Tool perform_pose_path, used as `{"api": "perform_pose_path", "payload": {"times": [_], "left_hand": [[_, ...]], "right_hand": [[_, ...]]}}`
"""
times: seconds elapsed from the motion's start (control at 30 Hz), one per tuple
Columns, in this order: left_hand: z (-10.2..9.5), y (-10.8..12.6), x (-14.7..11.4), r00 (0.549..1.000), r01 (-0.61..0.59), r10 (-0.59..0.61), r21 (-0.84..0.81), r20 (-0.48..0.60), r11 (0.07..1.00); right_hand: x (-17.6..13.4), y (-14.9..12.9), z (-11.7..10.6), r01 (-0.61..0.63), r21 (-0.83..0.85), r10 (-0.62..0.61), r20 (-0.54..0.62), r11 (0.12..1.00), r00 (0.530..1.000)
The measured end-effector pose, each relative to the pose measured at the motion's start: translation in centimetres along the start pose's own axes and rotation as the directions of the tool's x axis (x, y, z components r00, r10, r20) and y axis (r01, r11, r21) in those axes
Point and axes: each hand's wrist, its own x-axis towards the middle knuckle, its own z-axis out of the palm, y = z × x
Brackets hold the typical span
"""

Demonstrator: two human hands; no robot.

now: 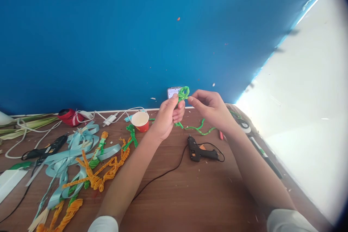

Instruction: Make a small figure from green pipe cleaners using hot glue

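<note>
Largest is the blue wall (pixel 108 43), behind the wooden table (pixel 174 195). On the table's left side, pale blue ribbon (pixel 62 157) lies in a loose heap. The left hand (pixel 169 117) and the right hand (pixel 210 109) are raised close together. Below them rests a black glue gun (pixel 196 152); a red paper cup (pixel 143 128) stands upright near the wall. Smallest is the green loop (pixel 184 92), above the table: the left thumb and bent fingers grasp it, while the right thumb and forefinger are just beside it (whether they pinch its end, I cannot tell).
</note>
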Motion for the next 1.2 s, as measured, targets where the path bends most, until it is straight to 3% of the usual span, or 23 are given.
{"api": "perform_pose_path", "payload": {"times": [0.27, 0.47, 0.7, 0.8, 1.0, 1.2], "left_hand": [[-0.8, 0.4, -0.2, 0.969, 0.137, -0.137, 0.013, 0.207, 0.990], [-1.4, 0.3, 0.0, 0.976, 0.064, -0.087, 0.118, 0.198, 0.991], [-1.0, -0.3, -0.1, 0.997, -0.067, 0.047, 0.355, 0.065, 0.932], [-1.3, -0.3, -0.1, 0.994, -0.092, 0.058, 0.408, 0.096, 0.908], [-1.9, 0.3, -0.2, 0.977, -0.088, -0.049, 0.608, 0.205, 0.789], [-1.8, 0.3, 0.1, 0.998, -0.062, 0.010, 0.819, 0.069, 0.570]], "right_hand": [[0.5, 1.0, -0.8, 0.041, 0.118, -0.051, 0.078, 0.992, 0.996], [0.5, 0.8, -0.9, 0.026, 0.077, -0.032, 0.070, 0.997, 0.997], [0.4, 0.7, -0.8, 0.034, 0.105, -0.052, 0.181, 0.994, 0.982], [0.4, 0.8, -0.9, 0.050, 0.106, -0.070, 0.199, 0.993, 0.977], [0.6, 1.4, -1.3, 0.039, 0.070, -0.050, 0.168, 0.997, 0.984], [0.2, 0.6, -1.6, 0.041, -0.019, -0.039, 0.118, 0.999, 0.992]]}}
